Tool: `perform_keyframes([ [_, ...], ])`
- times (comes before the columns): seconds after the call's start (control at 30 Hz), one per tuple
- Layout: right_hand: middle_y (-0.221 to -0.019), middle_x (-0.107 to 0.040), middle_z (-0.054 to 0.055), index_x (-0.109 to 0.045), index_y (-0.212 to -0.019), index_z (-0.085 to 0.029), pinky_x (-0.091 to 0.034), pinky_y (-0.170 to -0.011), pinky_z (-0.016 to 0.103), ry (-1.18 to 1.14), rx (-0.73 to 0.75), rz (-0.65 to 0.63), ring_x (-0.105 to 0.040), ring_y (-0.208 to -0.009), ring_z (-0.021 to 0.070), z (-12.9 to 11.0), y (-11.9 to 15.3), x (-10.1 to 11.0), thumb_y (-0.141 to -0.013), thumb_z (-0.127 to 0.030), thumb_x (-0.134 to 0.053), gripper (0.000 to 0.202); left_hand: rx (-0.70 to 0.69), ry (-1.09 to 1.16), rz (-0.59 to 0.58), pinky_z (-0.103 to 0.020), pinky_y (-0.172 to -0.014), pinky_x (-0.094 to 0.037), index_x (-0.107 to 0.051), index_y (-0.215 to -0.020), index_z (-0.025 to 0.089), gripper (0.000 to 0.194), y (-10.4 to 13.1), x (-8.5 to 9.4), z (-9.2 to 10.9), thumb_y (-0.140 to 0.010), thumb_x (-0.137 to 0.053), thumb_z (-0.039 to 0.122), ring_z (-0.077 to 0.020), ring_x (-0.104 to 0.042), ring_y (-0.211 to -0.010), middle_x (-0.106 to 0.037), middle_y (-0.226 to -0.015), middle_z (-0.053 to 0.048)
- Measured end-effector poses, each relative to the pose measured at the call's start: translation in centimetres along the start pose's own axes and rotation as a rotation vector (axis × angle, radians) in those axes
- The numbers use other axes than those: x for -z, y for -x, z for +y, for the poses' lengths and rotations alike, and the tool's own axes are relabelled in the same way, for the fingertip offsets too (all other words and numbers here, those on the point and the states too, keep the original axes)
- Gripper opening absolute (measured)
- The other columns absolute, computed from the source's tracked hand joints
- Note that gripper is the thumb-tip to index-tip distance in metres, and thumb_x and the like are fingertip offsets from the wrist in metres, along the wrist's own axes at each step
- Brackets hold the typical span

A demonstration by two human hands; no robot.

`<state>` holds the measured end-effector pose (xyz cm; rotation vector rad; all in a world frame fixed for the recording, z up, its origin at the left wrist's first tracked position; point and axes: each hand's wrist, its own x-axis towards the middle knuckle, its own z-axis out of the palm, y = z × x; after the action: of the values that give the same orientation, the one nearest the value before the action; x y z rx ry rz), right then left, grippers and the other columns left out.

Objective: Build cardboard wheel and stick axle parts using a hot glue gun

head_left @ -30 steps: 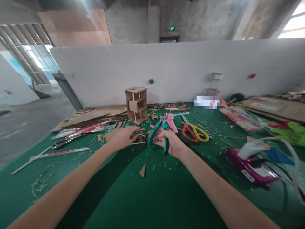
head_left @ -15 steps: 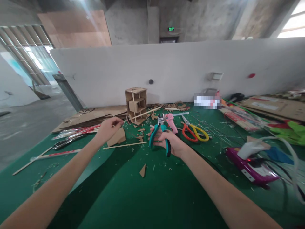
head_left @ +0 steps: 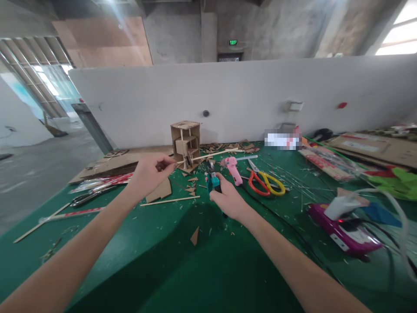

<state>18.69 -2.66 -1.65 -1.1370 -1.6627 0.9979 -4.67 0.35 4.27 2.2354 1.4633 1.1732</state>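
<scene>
My left hand [head_left: 151, 174] is closed, pinching the end of a thin wooden stick [head_left: 211, 154] that points right across the front of a small cardboard shelf tower [head_left: 185, 126]. A small dark thing [head_left: 187, 161] shows near the stick, too blurred to name. Teal-and-black side cutters [head_left: 213, 180] are in my right hand [head_left: 228, 198], their jaws up, below the stick and apart from it. Under my left hand lies a cardboard piece [head_left: 159, 191], with another wooden stick [head_left: 171, 201] in front of it.
Right of the cutters lie a pink glue gun [head_left: 233, 170] and red-and-yellow-handled scissors [head_left: 267, 181]. A purple power strip [head_left: 345, 230] with cables stands at the right. Cardboard sheets [head_left: 130, 158] are stacked at the left. Scraps [head_left: 194, 237] litter the green table [head_left: 182, 278].
The cutters' spread handles have come together in my right hand, and the tool has turned and moved slightly left. My left hand has shifted right, carrying the stick further right.
</scene>
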Motion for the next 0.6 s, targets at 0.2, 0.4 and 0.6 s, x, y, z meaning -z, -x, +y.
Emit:
perform_keyframes([
  [0.2, -0.074, -0.049, -0.002, -0.053, -0.097, -0.022, -0.034, -0.06, 0.029, 0.005, 0.012, 0.014, -0.045, -0.067, 0.0172, 0.2, -0.1, -0.3, -0.066, -0.016, -0.049, 0.032, -0.101, -0.187, 0.009, -0.026, -0.06, -0.048, -0.069, -0.081, 0.019, 0.022, 1.3, 0.0, 3.3, -0.08, -0.055, 0.036, -0.0132, -0.057, -0.058, -0.07, -0.072, -0.002],
  [0.4, -0.073, -0.05, -0.002, -0.053, -0.096, -0.022, -0.034, -0.06, 0.029, -0.024, 0.0, 0.051, -0.046, -0.066, 0.0168, 0.6, -0.3, -0.3, -0.065, -0.018, -0.053, 0.031, -0.089, -0.139, -0.031, -0.026, -0.059, -0.049, -0.068, -0.079, 0.02, 0.018, 1.2, -0.6, 2.8, -0.08, -0.056, 0.033, -0.0136, -0.061, -0.061, -0.07, -0.074, -0.001],
  [0.6, -0.076, -0.05, -0.001, -0.051, -0.092, -0.022, -0.036, -0.061, 0.03, 0.036, -0.011, 0.079, -0.047, -0.069, 0.0177, 0.4, -0.2, -0.3, -0.067, -0.018, -0.05, 0.025, -0.043, -0.102, -0.042, -0.026, -0.059, -0.048, -0.069, -0.081, 0.019, 0.018, 1.3, -0.8, 2.7, -0.08, -0.057, 0.033, -0.0136, -0.061, -0.061, -0.07, -0.074, -0.002],
])
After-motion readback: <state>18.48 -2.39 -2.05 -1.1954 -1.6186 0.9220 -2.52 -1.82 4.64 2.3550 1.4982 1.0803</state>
